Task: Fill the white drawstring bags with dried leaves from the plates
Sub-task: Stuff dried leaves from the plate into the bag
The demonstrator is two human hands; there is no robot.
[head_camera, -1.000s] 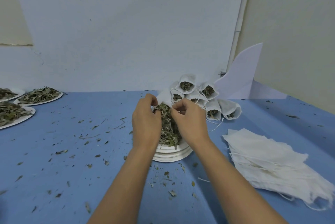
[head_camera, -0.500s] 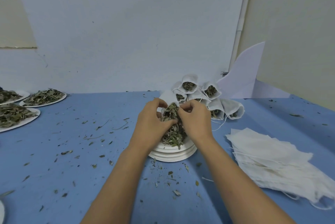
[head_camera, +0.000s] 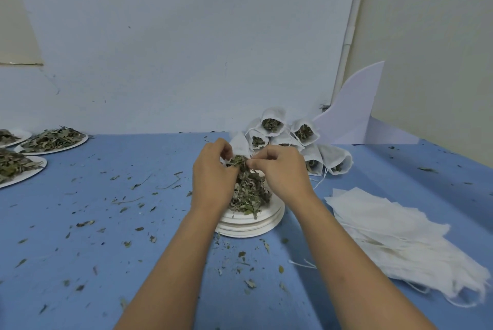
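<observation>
Left hand [head_camera: 213, 172] pinches the mouth of a white drawstring bag [head_camera: 241, 146]; right hand [head_camera: 280, 169] pinches dried leaves [head_camera: 248, 188] at that mouth, above the heaped stack of plates [head_camera: 250, 228]. Filled bags [head_camera: 304, 132] lie behind, empty bags [head_camera: 386, 228] to the right on the blue counter [head_camera: 106, 223].

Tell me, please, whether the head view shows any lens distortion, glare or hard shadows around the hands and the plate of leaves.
Head view: wide-angle bending makes the wall pipe lean inward; light soft and even, no glare on the plates; faint shadows under the forearms on the blue table; left hand, right hand, white drawstring bag and dried leaves look sharp.
</observation>
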